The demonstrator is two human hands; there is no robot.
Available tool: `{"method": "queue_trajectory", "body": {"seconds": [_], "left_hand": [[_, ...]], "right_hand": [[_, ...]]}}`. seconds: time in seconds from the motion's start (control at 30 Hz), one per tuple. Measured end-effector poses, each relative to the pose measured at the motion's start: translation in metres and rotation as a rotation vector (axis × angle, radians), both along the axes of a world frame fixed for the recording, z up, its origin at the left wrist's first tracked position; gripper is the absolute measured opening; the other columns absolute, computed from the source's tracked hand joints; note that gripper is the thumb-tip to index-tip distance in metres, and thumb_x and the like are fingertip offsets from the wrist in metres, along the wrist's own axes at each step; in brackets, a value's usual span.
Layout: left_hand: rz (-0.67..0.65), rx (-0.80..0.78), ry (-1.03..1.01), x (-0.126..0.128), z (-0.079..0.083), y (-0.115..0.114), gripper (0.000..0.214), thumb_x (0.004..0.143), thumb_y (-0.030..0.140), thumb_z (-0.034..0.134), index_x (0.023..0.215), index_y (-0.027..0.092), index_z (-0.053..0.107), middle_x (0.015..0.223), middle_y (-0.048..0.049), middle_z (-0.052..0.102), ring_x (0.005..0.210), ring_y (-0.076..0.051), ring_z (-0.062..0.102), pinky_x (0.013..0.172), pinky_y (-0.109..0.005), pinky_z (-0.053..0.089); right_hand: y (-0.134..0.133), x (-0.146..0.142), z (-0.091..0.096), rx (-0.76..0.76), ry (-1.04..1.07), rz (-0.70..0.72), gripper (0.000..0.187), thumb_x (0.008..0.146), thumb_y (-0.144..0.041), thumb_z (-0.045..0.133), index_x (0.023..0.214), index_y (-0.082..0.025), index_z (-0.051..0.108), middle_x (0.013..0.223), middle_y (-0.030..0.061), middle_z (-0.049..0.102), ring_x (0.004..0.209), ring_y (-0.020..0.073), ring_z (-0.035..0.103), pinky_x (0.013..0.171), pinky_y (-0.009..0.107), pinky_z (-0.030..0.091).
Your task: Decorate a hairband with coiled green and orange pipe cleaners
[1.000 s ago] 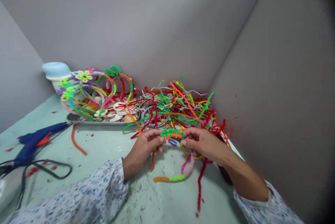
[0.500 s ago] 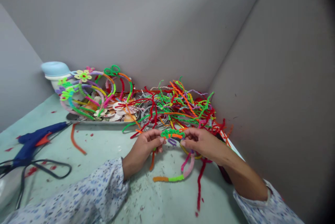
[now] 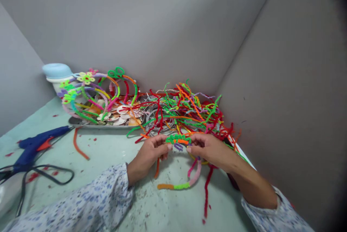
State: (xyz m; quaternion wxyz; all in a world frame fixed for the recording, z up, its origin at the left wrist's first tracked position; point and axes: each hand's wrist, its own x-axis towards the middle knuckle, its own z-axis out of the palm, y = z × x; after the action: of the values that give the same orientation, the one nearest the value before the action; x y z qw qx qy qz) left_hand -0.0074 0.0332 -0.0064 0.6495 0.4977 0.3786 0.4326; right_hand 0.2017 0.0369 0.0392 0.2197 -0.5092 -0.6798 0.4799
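Between my two hands is a pipe-cleaner headband [image 3: 181, 141], its top wrapped in orange with looped green pipe cleaner along it. My left hand [image 3: 151, 151] is closed, pinching its left end between thumb and fingers. On the other end, my right hand [image 3: 210, 150] is closed in a pinch as well. Below my right hand a pink, green and orange wrapped length [image 3: 181, 185] curves out over the table; my fingers hide whether it joins the headband. A small purple loop [image 3: 178, 147] shows under the green edging. An orange strand hangs below my left hand.
Behind my hands lies a tangled heap of pipe cleaners [image 3: 195, 105] beside coiled wire [image 3: 157, 116]. A metal tray [image 3: 108, 127] holds shells and several finished headbands. At left are a blue glue gun [image 3: 40, 141], its cable, and a white container with a blue lid [image 3: 56, 71].
Almost nothing differs. The headband has shifted very slightly to the left in my fingers, and the hanging wrapped length has swung a little left.
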Motion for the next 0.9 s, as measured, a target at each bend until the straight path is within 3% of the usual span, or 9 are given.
{"method": "queue_trajectory", "body": {"seconds": [0.6, 0.9], "left_hand": [[-0.001, 0.015, 0.052, 0.001, 0.000, -0.002, 0.019, 0.074, 0.031, 0.065, 0.070, 0.014, 0.057, 0.055, 0.0043, 0.049, 0.046, -0.006, 0.042, 0.046, -0.018, 0.033], [-0.025, 0.006, 0.045, 0.004, 0.006, -0.007, 0.018, 0.076, 0.031, 0.064, 0.078, 0.013, 0.060, 0.053, 0.0051, 0.047, 0.046, -0.006, 0.040, 0.046, -0.018, 0.031]], "right_hand": [[-0.003, -0.002, 0.003, -0.035, 0.000, 0.018, 0.014, 0.072, -0.031, 0.063, 0.078, -0.018, 0.059, 0.060, -0.0053, 0.044, 0.051, 0.0082, 0.038, 0.047, 0.021, 0.028], [-0.005, -0.014, 0.004, 0.101, 0.033, -0.062, 0.030, 0.076, -0.042, 0.060, 0.100, -0.023, 0.064, 0.081, 0.0011, 0.063, 0.065, 0.0136, 0.052, 0.058, 0.025, 0.039]]}}
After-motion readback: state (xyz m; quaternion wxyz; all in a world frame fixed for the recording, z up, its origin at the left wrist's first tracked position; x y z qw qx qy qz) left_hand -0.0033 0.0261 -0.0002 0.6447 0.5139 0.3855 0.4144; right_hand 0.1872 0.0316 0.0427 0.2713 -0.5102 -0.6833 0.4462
